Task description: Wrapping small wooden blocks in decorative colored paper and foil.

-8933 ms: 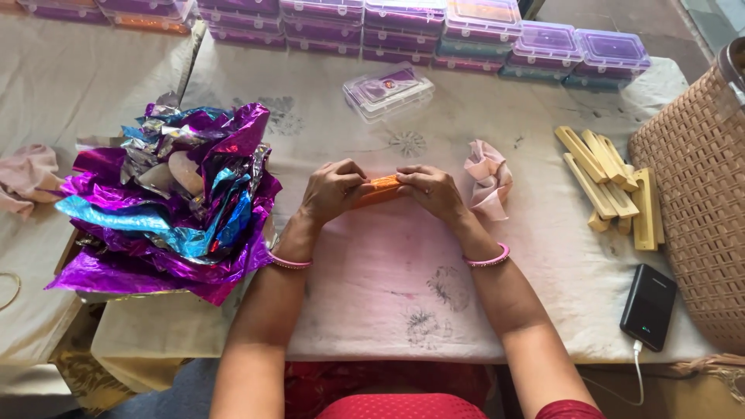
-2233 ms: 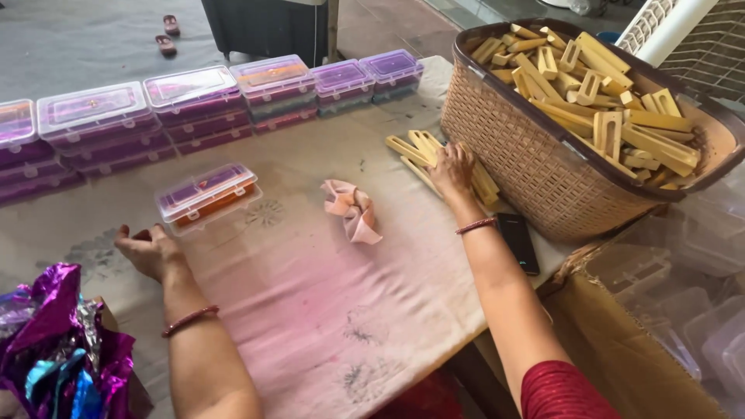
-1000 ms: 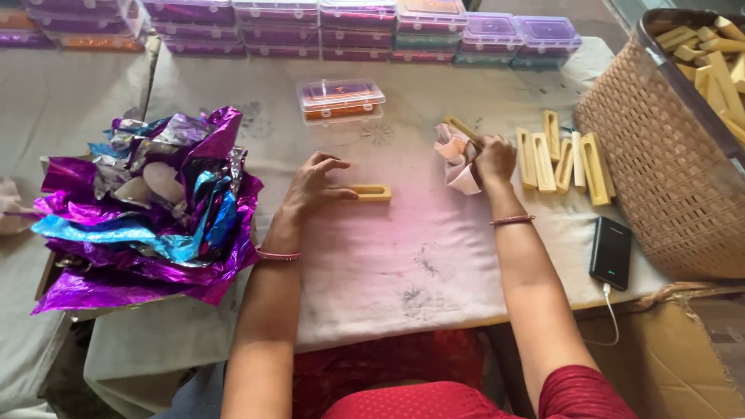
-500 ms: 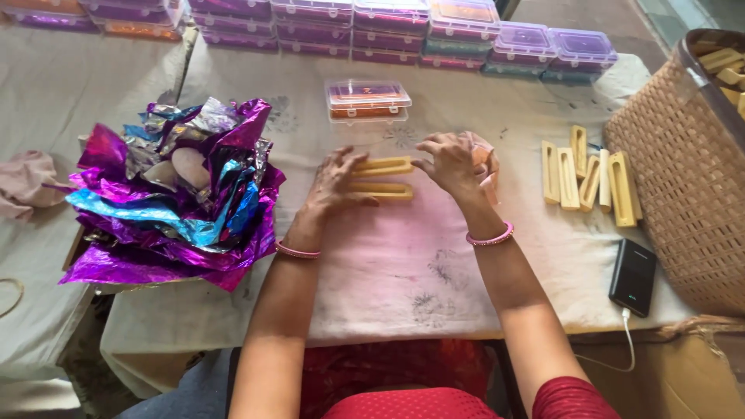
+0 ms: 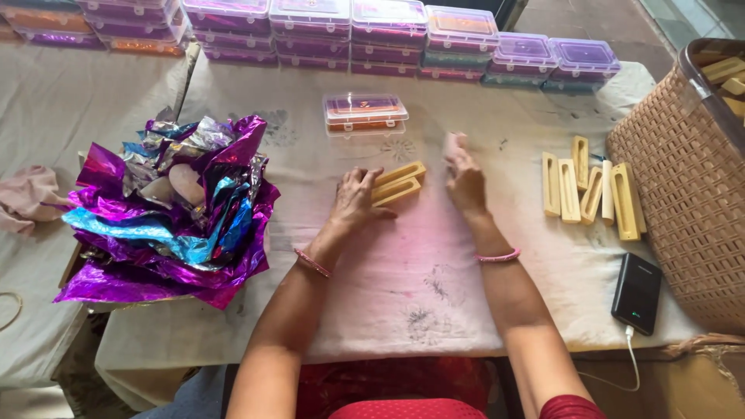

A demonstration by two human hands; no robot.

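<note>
Two slotted wooden blocks [image 5: 397, 183] lie side by side near the middle of the desk [image 5: 403, 287], and the left hand [image 5: 355, 200] rests flat against their near end, fingers spread, pinning rather than pinching. The right hand [image 5: 466, 180] hovers just beside them, its grip closed on a pale pink cloth [image 5: 452, 144]. Toward the right edge, more wooden blocks [image 5: 590, 186] sit in a row beside the wicker basket [image 5: 683, 186]; foil wrappers [image 5: 171, 209] are heaped at the left edge. Risk here: with only a flat palm on them, the pair could skid apart if the cloth drags across.
</note>
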